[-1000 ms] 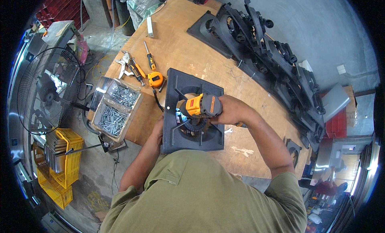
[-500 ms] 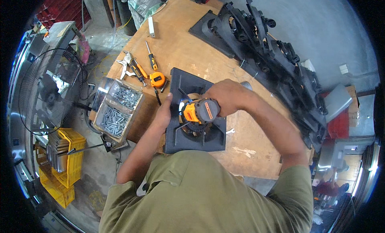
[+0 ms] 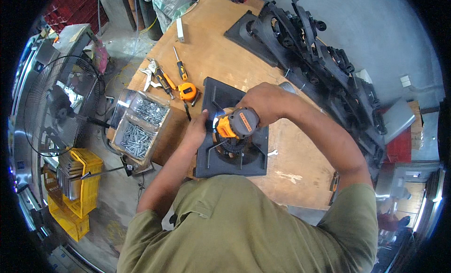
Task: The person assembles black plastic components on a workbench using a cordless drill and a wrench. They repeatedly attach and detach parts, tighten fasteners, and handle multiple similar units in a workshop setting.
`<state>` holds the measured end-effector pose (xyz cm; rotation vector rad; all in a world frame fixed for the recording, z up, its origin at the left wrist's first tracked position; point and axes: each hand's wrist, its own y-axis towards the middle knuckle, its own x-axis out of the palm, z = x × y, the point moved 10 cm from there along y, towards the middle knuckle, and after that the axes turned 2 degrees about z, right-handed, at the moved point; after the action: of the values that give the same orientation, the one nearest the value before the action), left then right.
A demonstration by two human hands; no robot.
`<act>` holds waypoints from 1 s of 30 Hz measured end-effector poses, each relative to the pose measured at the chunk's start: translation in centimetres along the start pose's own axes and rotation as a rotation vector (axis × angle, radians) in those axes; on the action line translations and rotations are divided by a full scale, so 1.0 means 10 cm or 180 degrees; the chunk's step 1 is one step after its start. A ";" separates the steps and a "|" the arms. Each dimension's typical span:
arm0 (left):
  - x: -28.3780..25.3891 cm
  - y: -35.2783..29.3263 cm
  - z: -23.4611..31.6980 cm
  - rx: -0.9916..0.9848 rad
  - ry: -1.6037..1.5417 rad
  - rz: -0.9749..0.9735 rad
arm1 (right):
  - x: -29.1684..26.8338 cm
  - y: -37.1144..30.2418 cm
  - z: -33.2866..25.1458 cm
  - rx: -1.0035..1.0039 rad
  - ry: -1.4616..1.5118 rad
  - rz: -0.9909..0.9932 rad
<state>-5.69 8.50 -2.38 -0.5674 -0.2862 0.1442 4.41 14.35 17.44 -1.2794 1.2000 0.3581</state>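
Note:
A black single-burner gas stove (image 3: 256, 167) lies on the wooden workbench in front of me. My left hand (image 3: 196, 131) grips its left edge, thumb on top and the other fingers mostly hidden. In my right hand (image 3: 265, 103), closed round the handle, is a yellow-and-black cordless drill (image 3: 237, 123) held above the burner. Its lit front end points left, close to my left hand; the bit's tip cannot be made out. Beyond the stove's left side lie an orange tape measure (image 3: 187, 91), a screwdriver (image 3: 180, 66) and locking pliers (image 3: 152, 71).
A divided box of screws and bolts (image 3: 138, 141) stands at the bench's left edge. More black stove frames (image 3: 310, 71) are piled along the right wall. A small wrench (image 3: 273, 153) lies right of the stove. A fan (image 3: 61, 106) and yellow crate (image 3: 89, 188) stand left.
The drill has tilted slightly and shifted a little right, its front end now brightly lit. My left hand stays at the stove's left edge. The whole view has shifted slightly.

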 end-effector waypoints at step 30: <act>-0.06 -0.69 0.87 0.2400 0.2331 0.0706 | 0.74 -1.40 -0.06 0.0514 -0.0081 0.1929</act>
<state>-8.58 7.02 8.29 0.1243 0.5370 0.2320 18.00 6.40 18.89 -0.7486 1.5497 0.6964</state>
